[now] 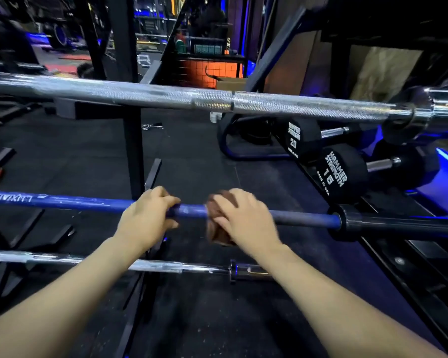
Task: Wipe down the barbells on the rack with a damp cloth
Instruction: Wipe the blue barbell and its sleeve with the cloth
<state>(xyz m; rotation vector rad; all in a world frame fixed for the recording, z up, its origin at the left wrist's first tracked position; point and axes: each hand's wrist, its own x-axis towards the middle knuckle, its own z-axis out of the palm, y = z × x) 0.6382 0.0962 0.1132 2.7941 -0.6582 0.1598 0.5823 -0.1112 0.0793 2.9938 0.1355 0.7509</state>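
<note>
Both hands on the blue barbell [93, 204], middle of three bars on the rack.

The left hand [146, 218] curls around the shaft; at its 3 o'clock, the right hand [243, 215] clasps a brown cloth [217, 228] wrapped on the bar. A silver barbell [166, 95] lies at 12 o'clock, a chrome barbell [166, 266] at 6, dumbbells [331, 164] at 2.

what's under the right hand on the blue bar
A brown cloth is wrapped around the blue barbell, gripped by the right hand. The bar section beneath cloth and hand is hidden.
</note>
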